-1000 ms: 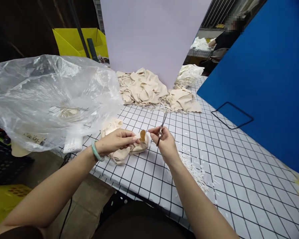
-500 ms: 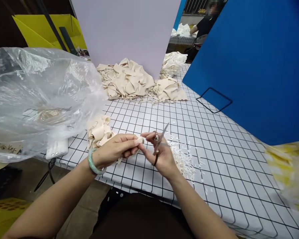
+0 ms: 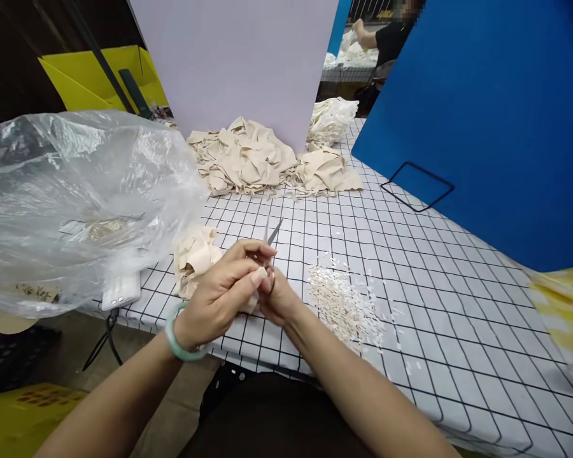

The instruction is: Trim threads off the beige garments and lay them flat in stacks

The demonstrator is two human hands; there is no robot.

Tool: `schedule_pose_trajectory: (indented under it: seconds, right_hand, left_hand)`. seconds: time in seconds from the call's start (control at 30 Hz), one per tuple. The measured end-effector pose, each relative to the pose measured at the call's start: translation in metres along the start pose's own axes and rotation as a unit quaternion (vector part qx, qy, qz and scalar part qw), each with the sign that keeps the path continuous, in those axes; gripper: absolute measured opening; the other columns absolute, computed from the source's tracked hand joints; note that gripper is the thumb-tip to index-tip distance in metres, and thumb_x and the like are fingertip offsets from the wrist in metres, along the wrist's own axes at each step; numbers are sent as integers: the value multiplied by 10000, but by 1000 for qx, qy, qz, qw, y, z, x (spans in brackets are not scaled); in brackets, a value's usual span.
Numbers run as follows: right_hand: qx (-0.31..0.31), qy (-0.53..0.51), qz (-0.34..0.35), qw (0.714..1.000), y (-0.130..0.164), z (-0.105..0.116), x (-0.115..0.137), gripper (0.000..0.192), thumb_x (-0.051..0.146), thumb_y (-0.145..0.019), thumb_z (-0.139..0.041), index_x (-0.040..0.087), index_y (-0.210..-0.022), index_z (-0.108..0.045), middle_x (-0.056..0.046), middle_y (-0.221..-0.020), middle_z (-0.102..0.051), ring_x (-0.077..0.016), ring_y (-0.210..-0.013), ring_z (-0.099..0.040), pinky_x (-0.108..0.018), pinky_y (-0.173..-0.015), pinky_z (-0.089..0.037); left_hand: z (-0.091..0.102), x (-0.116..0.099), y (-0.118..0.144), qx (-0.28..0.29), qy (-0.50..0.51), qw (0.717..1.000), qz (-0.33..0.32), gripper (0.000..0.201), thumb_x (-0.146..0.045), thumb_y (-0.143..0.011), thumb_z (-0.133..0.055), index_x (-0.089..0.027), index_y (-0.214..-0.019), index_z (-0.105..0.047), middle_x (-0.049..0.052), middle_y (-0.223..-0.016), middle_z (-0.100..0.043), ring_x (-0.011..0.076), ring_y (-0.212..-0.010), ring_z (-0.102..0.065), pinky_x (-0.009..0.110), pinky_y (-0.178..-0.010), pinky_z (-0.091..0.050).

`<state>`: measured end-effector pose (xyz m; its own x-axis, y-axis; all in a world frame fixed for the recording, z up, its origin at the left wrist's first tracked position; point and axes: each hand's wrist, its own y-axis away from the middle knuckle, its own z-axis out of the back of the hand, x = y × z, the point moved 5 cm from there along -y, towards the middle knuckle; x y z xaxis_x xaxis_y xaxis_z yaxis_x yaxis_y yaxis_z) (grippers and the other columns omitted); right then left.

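Left hand (image 3: 219, 296) pinches a small cream fabric piece (image 3: 254, 304) above the desk (image 3: 410, 254) edge. Right hand (image 3: 277, 299) grips scissors (image 3: 271, 234), blades parted, pointing up. Fabric stack (image 3: 195, 254) just left; white clippings (image 3: 344, 305) right.

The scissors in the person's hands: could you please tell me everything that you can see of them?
Only the two blades of the scissors show: thin, grey, metallic-looking, parted in a narrow V and pointing up and away over the checked table. The handles are hidden behind the left hand, which overlaps the right hand. The right hand appears to hold them; the grip itself cannot be seen. The blades touch nothing visible.
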<state>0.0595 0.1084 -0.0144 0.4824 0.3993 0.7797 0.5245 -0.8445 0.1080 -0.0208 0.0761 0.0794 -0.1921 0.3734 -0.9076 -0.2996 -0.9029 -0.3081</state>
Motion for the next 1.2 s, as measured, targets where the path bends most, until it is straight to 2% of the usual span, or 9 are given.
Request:
schedule_pose_trajectory:
  seconds: [0.1, 0.17, 0.2, 0.3, 0.37, 0.5, 0.67, 0.8, 1.2]
  right_hand:
    - [-25, 59, -12, 998, 14, 4, -14, 474, 540, -636, -784, 238, -891, -522, 15, -749, -558, -165, -672, -540, -300, -616, -466]
    - [-76, 186, 12, 980, 31, 24, -2, 398, 527, -711, -745, 235, -876, -529, 2, -781, -573, -176, -718, -545, -314, -657, -468]
    - [-100, 264, 34, 959, 42, 34, 8, 352, 514, -749, -718, 233, -870, -544, -11, -816, -583, -189, -762, -550, -332, -697, -471]
    - [-138, 468, 95, 867, 77, 55, 36, 281, 489, -780, -697, 232, -851, -608, -48, -893, -609, -237, -878, -551, -405, -808, -462]
    - [-144, 550, 121, 814, 96, 58, 46, 284, 489, -745, -737, 237, -823, -632, -50, -839, -628, -249, -853, -545, -422, -791, -458]
    - [-153, 615, 161, 756, 120, 55, 48, 342, 519, -714, -770, 236, -674, -581, -21, -646, -590, -213, -701, -501, -381, -675, -422]
    - [-154, 632, 178, 738, 128, 57, 46, 426, 506, -716, -775, 222, -574, -490, 0, -563, -549, -171, -616, -474, -350, -636, -376]
    - [-140, 635, 178, 739, 128, 57, 47, 416, 483, -712, -782, 222, -577, -488, 7, -552, -563, -159, -592, -478, -350, -638, -364]
    - [-133, 631, 179, 743, 128, 56, 46, 402, 487, -725, -771, 224, -580, -504, 19, -519, -552, -155, -573, -481, -350, -645, -361]
  left_hand:
    - [-6, 22, 9, -79, 103, 990, 59, 328, -290, -994, -458, -158, -742, -621, 77, -991, -555, 134, -736, -517, 289, -672, -488]
    - [-12, 36, 16, -105, 137, 980, 95, 324, -311, -998, -457, -153, -763, -615, 65, -984, -525, 93, -621, -443, 265, -555, -421]
    - [-16, 40, 19, -107, 141, 979, 101, 320, -320, -998, -459, -155, -774, -616, 62, -960, -514, 94, -619, -436, 261, -536, -399]
    - [-31, 45, 24, -88, 125, 983, 98, 327, -344, -1000, -450, -164, -788, -623, 72, -888, -488, 161, -790, -508, 258, -545, -392]
    - [-42, 47, 24, -71, 112, 987, 91, 347, -355, -1000, -445, -167, -770, -624, 90, -886, -486, 213, -946, -513, 262, -572, -415]
    - [-61, 52, 24, -36, 107, 990, 83, 359, -356, -997, -447, -170, -744, -623, 108, -906, -502, 247, -1054, -491, 286, -660, -465]
    - [-70, 54, 22, -13, 108, 992, 71, 333, -337, -993, -450, -170, -774, -637, 110, -1009, -504, 231, -1020, -498, 309, -741, -479]
    - [-71, 49, 19, 1, 72, 996, 53, 357, -313, -1002, -424, -177, -723, -600, 104, -970, -503, 238, -1053, -471, 340, -856, -465]
    - [-75, 50, 24, 24, 57, 998, 21, 284, -265, -997, -432, -176, -807, -623, 112, -1013, -527, 239, -1088, -473, 358, -883, -456]
